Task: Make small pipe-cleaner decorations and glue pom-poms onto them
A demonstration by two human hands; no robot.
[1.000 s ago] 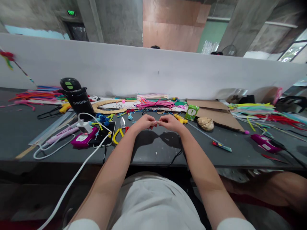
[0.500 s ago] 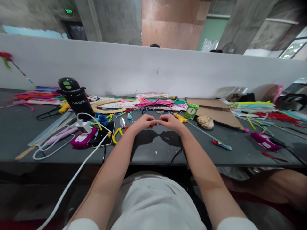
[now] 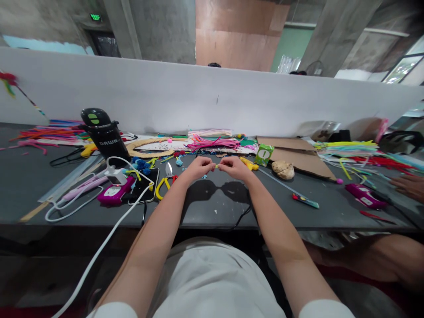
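My left hand [image 3: 201, 168] and my right hand [image 3: 234, 168] meet fingertip to fingertip above the middle of the desk. Between them shows a small yellow-green piece [image 3: 216, 166], pinched from both sides; most of it is hidden by the fingers, and its kind is too small to tell. Yellow-handled cutters [image 3: 164, 182] lie beside my left forearm, blades slightly apart. A yellow glue gun [image 3: 249, 164] rests just beyond my right hand. Behind both hands is a bundle of pink pipe cleaners [image 3: 213, 142].
On the left stand a black bottle [image 3: 107, 139], a purple power strip [image 3: 115, 192] and a phone [image 3: 145, 187] under a white cable. Rightward are a green box [image 3: 264, 154], a beige lump [image 3: 282, 169], a utility knife [image 3: 305, 201] and another person's hand [image 3: 409, 186].
A yellow-green bit now shows between my fingertips, which sit slightly farther apart. At the right edge, another person's hand has come into view over the desk.
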